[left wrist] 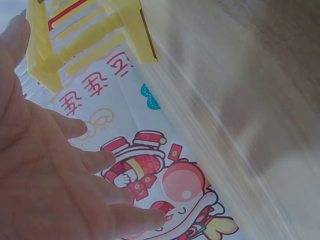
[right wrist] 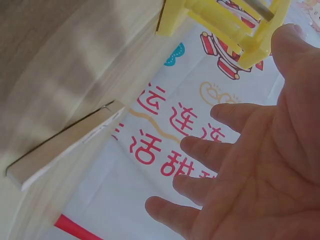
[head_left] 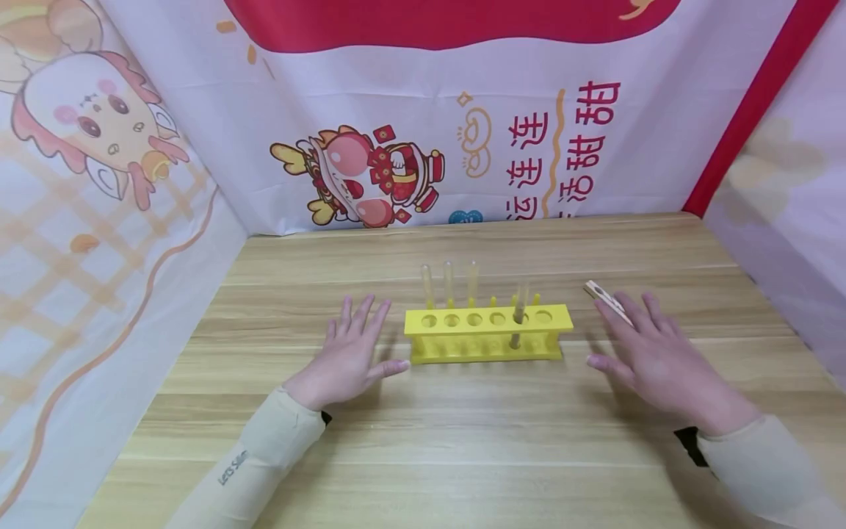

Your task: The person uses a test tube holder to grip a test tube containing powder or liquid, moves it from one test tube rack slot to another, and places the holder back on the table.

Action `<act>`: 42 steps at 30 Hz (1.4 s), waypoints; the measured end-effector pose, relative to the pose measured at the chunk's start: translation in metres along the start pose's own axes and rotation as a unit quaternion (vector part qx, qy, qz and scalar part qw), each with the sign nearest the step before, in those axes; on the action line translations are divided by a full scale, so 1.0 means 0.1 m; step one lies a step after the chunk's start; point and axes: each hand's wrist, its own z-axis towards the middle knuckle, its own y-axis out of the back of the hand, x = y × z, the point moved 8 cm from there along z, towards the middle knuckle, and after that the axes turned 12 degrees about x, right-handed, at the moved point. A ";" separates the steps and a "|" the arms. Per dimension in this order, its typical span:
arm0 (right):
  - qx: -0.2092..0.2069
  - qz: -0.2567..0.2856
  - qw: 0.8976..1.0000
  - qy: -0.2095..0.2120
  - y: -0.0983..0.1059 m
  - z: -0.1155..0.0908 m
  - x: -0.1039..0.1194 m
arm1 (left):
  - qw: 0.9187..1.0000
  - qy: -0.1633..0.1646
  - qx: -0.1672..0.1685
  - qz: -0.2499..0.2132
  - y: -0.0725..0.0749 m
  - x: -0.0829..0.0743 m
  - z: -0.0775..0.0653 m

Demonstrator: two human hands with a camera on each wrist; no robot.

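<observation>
A yellow test tube rack [head_left: 487,329] stands on the wooden table between the two hands. One test tube [head_left: 520,312] with a dark lower part sits in a hole right of the rack's middle. Along the back, several clear test tubes [head_left: 449,281] stand upside down over pegs. My left hand [head_left: 346,361] is spread flat-fingered at the rack's left end, thumb tip close to its base. On the other side my right hand [head_left: 661,361] also has its fingers spread, holding nothing. A slim light wooden piece with a printed side [right wrist: 65,142] lies by its fingertips.
The wood-grain table [head_left: 449,441] extends in front of the rack. Printed cloth [head_left: 396,81] hangs behind it, and more cloth walls stand at the left [head_left: 99,257] and right [head_left: 786,220].
</observation>
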 end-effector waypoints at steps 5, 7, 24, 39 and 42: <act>-0.001 0.002 1.000 -0.005 0.04 -0.01 -0.06 | 1.000 -0.008 -0.003 0.001 0.02 -0.02 0.01; 0.008 0.006 1.000 -0.013 0.04 -0.01 -0.11 | 1.000 -0.011 -0.005 0.003 0.03 -0.02 0.02; 0.068 -0.043 0.993 -0.089 -0.04 0.25 -0.77 | 0.967 -0.041 0.039 -0.248 -0.08 0.07 0.31; 0.055 -0.013 0.994 -0.097 -0.08 0.40 -0.94 | 0.909 -0.042 0.018 -0.414 -0.12 0.07 0.54; 0.044 -0.007 0.994 -0.103 -0.08 0.41 -0.95 | 0.912 -0.034 0.007 -0.408 -0.10 0.07 0.55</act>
